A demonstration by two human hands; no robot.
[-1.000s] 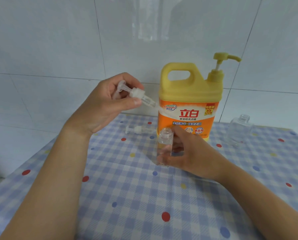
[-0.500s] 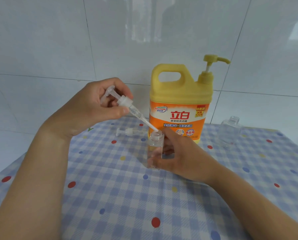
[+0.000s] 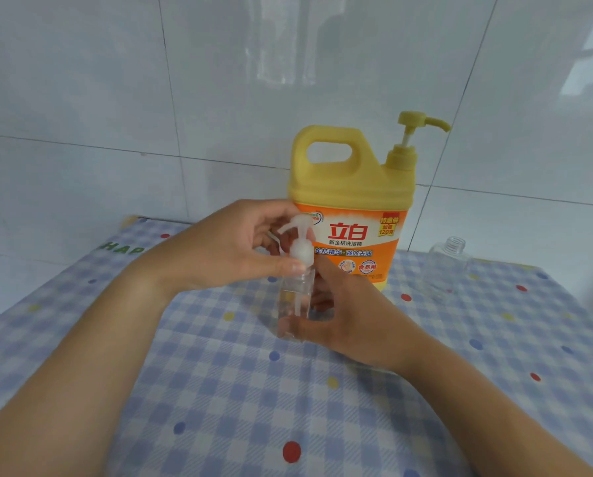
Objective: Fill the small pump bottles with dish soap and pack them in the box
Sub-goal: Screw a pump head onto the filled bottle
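A small clear square pump bottle (image 3: 293,304) stands upright on the checked tablecloth (image 3: 253,390) at the middle. My right hand (image 3: 350,315) grips its lower half from the right. A white pump head (image 3: 300,247) sits on the bottle's neck, its tube reaching down inside. My left hand (image 3: 233,249) pinches the pump's collar from the left. Right behind them stands the big yellow dish soap jug (image 3: 353,201) with an orange label and a raised pump. A second small clear bottle (image 3: 448,259), open-necked, stands at the right by the wall.
White tiled wall rises directly behind the table. The tablecloth's left edge falls away at the lower left. No box is in view.
My left hand has brought the pump head down from the air and pushed its tube into the bottle; the pump now sits on the neck. The right hand stays on the bottle.
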